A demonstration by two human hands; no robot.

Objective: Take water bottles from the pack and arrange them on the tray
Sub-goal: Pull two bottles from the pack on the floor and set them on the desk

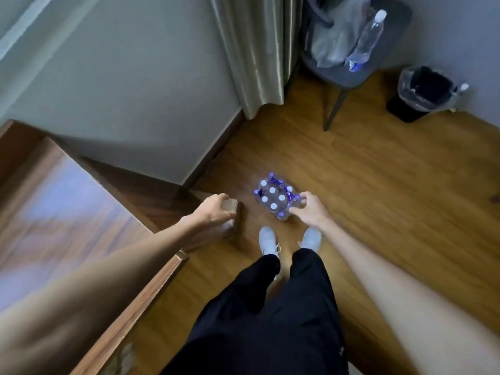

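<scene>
Reaching for the shrink-wrapped water bottle pack [276,197] on the floor.
Right hand [311,209] pinches its plastic wrap, apparently to lift; left hand [213,209], loosely curled and empty, steadies on the wooden desk corner [232,209].

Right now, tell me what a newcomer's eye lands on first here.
The pack of water bottles with white caps on the wooden floor, just ahead of the person's shoes. The right hand reaches at its edge; the left hand rests on a wooden corner. A single bottle leans on the chair behind.

Floor [365,185] glossy wood grain; pack [274,197] clear shiny plastic wrap; curtain [254,50] satiny cloth; cabinet [81,212] polished wood.
</scene>
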